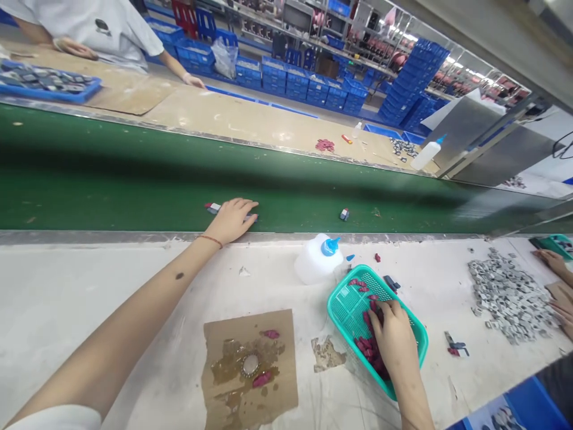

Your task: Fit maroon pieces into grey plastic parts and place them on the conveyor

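Observation:
My left hand (231,220) reaches over the near edge of the green belt (295,209), palm down, on a small grey part with a red and white end (213,207). The fingertips are partly spread, and more of the part shows under them. My right hand (394,331) is inside the green basket (414,325), fingers bent down among dark red pieces (364,346); what its fingertips hold is hidden. A white bottle with a blue nozzle (316,260) stands left of the basket. Stained cardboard (224,340) bears two red pieces and a round cap (250,365).
Another small part (344,214) lies on the belt. Loose grey parts (510,295) are heaped at the right, near another person's hands (555,263). A person in a white shirt (98,33) is across the belt beside a blue tray (85,92).

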Available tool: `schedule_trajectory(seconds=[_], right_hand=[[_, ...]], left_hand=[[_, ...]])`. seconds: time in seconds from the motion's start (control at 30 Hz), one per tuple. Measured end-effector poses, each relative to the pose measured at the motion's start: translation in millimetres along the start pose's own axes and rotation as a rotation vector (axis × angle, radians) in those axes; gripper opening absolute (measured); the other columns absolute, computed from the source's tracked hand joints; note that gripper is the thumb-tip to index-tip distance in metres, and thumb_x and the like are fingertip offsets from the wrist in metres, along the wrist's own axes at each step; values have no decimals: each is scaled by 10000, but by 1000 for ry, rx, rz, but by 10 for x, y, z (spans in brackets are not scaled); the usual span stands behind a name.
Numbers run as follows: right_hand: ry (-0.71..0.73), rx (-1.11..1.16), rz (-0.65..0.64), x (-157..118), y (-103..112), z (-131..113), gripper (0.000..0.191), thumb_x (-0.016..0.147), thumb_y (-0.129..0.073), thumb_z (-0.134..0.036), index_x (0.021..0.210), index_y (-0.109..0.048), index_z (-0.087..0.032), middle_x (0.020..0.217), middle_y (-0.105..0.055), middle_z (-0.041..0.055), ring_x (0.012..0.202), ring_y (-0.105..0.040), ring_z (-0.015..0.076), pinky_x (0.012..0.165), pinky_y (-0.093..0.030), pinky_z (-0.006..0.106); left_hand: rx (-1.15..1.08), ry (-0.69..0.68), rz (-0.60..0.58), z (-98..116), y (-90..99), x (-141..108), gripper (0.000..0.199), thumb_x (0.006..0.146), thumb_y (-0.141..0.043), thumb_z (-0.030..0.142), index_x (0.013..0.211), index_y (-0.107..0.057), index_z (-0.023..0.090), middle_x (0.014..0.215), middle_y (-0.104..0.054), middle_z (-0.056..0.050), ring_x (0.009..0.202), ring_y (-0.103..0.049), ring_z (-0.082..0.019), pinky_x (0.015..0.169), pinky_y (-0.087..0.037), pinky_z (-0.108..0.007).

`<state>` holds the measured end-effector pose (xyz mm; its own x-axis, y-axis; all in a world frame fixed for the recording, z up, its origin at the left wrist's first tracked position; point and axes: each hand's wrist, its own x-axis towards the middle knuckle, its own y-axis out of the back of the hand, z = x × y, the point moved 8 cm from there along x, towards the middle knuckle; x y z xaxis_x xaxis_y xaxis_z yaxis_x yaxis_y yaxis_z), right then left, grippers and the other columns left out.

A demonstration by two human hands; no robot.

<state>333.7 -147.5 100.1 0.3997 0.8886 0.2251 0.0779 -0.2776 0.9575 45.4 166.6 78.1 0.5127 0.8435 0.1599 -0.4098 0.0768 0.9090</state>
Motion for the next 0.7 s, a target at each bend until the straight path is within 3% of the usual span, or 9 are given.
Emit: schedule_trajectory(seconds=[0.07, 0.17, 0.3, 0.43, 0.53, 0.6, 0.7], right_hand=[[-21, 11, 16, 2, 4, -14, 284, 922, -427, -311, 853, -682, -206, 889, -635, 132, 847, -598, 311, 731, -491, 438], [-58, 188, 41, -3, 58, -11, 289, 910, -474, -371, 806, -690, -209, 858, -665, 114, 834, -620, 297, 735, -501, 430], [-276, 697, -4, -46, 81, 62, 327, 796, -666, -493, 892, -724, -187, 753, -710, 74, 666, -645, 244, 621, -532, 378], [-446, 1126, -80, -113, 43, -103, 439, 690, -790, -513, 998, -749, -203, 804, -750, 75, 744, -698, 247, 654, -572, 357], [-469, 1274, -188, -147, -25, -379, 412, 676, -798, -540, 903, -769, -198, 718, -742, 77, 654, -690, 229, 613, -578, 350], [-457, 1329, -280, -166, -105, -584, 391, 686, -794, -540, 860, -761, -192, 680, -730, 75, 635, -686, 221, 598, -576, 337], [-401, 1343, -414, -187, -265, -876, 378, 693, -790, -538, 813, -723, -185, 642, -710, 58, 586, -663, 194, 567, -562, 308]], left_hand=[[4, -28, -35, 94, -85, 43, 461, 888, -370, 351, 1166, -630, 91, 1261, -585, -215, 1170, -527, -373, 1009, -393, -506], [-50, -13, -22, 164, -100, 28, 403, 853, -427, 373, 1071, -653, 121, 1166, -595, -204, 1111, -536, -383, 970, -421, -511], [-231, 72, 9, 164, -61, -37, 241, 809, -480, 331, 896, -637, 171, 1030, -609, -165, 1076, -551, -370, 966, -430, -498], [-368, 132, 38, 185, -23, -139, 309, 869, -394, 375, 891, -610, 156, 1019, -637, -158, 1000, -600, -312, 917, -466, -441], [-549, 217, 26, 228, -9, -372, 463, 928, -261, 449, 926, -606, 140, 919, -677, -129, 783, -634, -227, 736, -522, -355], [-818, 299, -39, 291, -29, -624, 491, 904, -345, 543, 915, -619, 136, 867, -689, -109, 715, -625, -197, 668, -519, -315], [-1164, 389, -172, 461, -36, -1059, 440, 806, -572, 574, 886, -648, 148, 886, -698, -86, 769, -623, -191, 718, -515, -312]])
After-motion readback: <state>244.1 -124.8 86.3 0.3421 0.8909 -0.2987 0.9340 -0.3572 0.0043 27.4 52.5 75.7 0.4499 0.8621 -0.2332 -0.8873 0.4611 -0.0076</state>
